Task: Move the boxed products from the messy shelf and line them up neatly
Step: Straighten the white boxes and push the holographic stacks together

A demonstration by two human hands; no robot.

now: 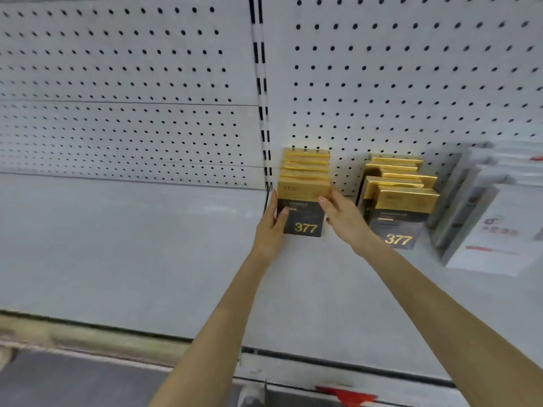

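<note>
head view: one camera only, looking down along both forearms to the shelf (117,245)
lined row (305,165): gold-topped boxes standing one behind another against the pegboard (411,83), just right of the slotted upright (261,98)
front box (304,218): dark face, gold "377", at the head of the lined row, upright, between both hands
left hand (271,221): flat along the box's left side, fingers straight, thumb on the dark face; pressing, not wrapped round it
right hand (342,215): fingers fairly straight, tips touching the box's upper right edge; nothing clasped
messy group (396,183): same boxes, staggered and skewed, just right of the right wrist, apart from the lined row
white packs (493,224): leaning at far right, beside the messy group
step, my read: squaring the front box into the row; the messy group is not yet moved
risk 1: uneven push from the two hands twists the front box, so the row fans out
risk 2: a hard push toward the pegboard tips the thin boxes behind; how tightly they are packed cannot be told
risk 3: the right forearm lies close to the messy group, so a sideways swing could knock its front box over
risk 4: with only flat hands on the front box, lifting it lets it slip
risk 5: the image is blurred, so gaps between the boxes are hard to judge
</note>
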